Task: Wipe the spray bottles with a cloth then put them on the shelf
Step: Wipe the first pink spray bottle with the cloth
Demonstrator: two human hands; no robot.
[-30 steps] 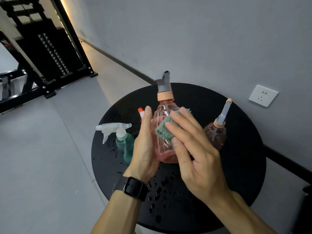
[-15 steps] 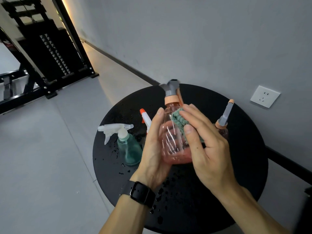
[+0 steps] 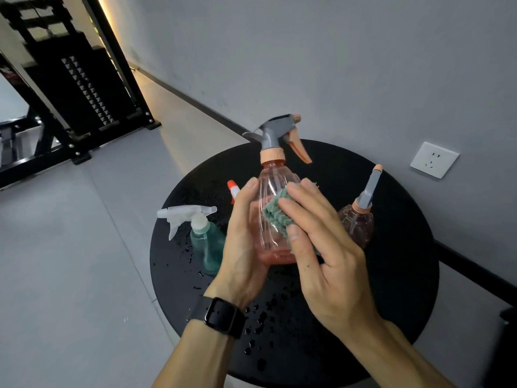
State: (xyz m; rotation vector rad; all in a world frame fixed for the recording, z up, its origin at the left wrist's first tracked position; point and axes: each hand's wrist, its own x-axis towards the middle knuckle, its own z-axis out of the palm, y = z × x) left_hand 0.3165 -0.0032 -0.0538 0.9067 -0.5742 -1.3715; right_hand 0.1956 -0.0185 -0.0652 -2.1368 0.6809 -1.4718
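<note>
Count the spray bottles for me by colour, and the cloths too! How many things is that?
Pink spray bottles: 2, one held, one on the table
Teal spray bottle: 1
Bottle with orange-and-white nozzle, body hidden: 1
Green cloth: 1
Total: 5

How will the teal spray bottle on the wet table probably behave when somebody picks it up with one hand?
The teal spray bottle looks like thin clear plastic, so it is probably light and may flex under a firm grip. Water drops lie on the black table around it, so its surface could be slippery. Its big white trigger head may make it top-heavy and apt to tip.
</note>
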